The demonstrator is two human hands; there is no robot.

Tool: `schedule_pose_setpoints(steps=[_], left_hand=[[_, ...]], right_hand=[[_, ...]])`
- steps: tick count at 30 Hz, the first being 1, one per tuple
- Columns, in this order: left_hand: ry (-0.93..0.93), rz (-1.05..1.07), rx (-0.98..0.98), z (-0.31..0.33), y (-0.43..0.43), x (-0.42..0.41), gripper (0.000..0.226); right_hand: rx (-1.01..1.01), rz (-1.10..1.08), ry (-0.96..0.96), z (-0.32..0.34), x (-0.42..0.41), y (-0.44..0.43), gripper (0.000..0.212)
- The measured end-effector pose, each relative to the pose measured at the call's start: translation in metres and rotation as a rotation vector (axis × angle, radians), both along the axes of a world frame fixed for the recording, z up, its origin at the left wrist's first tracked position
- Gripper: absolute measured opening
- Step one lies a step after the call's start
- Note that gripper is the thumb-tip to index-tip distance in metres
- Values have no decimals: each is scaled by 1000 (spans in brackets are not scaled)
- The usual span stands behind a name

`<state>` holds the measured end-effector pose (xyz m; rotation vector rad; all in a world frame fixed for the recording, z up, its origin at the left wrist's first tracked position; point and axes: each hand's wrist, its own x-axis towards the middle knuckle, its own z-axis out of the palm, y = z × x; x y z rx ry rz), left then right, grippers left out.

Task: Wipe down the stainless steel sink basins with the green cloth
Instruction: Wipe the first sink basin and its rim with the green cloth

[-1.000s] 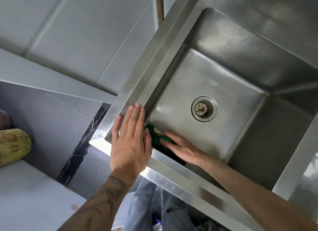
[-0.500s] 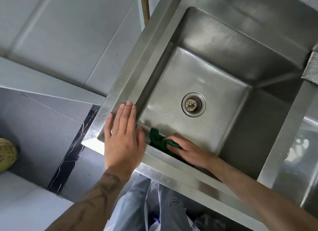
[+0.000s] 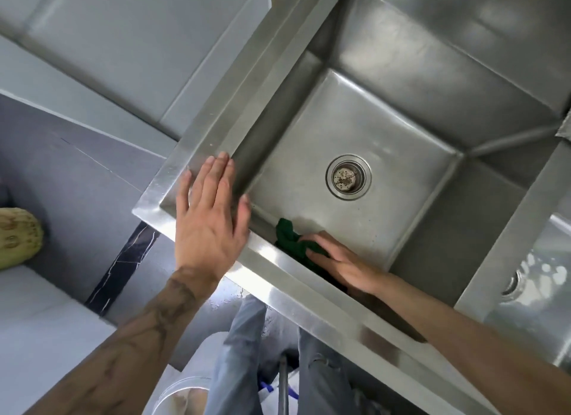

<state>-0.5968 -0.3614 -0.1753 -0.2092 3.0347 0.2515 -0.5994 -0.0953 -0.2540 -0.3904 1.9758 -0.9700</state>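
A deep stainless steel sink basin (image 3: 398,111) fills the view, with a round drain strainer (image 3: 348,177) in its floor. A crumpled green cloth (image 3: 292,240) lies in the near bottom corner of the basin, against the front wall. My right hand (image 3: 343,264) reaches down inside and presses on the cloth, fingers laid over it. My left hand (image 3: 211,220) rests flat on the sink's near left rim corner, fingers straight and together.
A second basin (image 3: 537,278) with water glare lies at the right, past the steel divider. Grey tiled wall and ledge are at the left, with a yellowish rounded object (image 3: 17,237) at the left edge. My legs and a white bucket (image 3: 182,396) show below the sink's front rim.
My right hand with the cloth has slid a little to the right along the basin's front bottom edge. My left hand stays on the rim; the view has shifted slightly.
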Motion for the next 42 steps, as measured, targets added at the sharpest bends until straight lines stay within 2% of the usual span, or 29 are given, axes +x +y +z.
schedule_pose_setpoints(steps=[3,5,6,8,11,15,18,20,24,28,36,42], left_hand=[[-10,72,19,5,49,22,65],[-47,78,12,3,82,36,65],[-67,93,9,3,92,39,65],[-94,124,5,2,98,40,65],[-104,112,5,2,96,41,61],[-120,118,8,3,97,40,57],[-118,119,-10,5,98,39,54],[-134,117,-10,6,98,38,54],[-139,122,-3,5,98,38,54],[-150,124,11,5,98,37,53],[-141,124,-8,6,98,37,53],[-132,132,21,6,98,37,53]], right_hand=[[42,29,42,-37,-3,8,31],[68,69,38,-75,-1,21,23],[46,65,-20,-71,2,19,21],[44,-44,-103,-21,5,12,24],[52,-99,-139,20,13,23,24],[28,-48,-111,9,11,28,26],[101,14,-81,-26,2,20,33],[143,47,-126,-46,-1,23,31],[111,-72,-196,-2,6,27,30],[14,-90,-199,47,19,45,26],[162,-104,-272,-12,9,28,28],[74,-218,-298,65,34,66,20]])
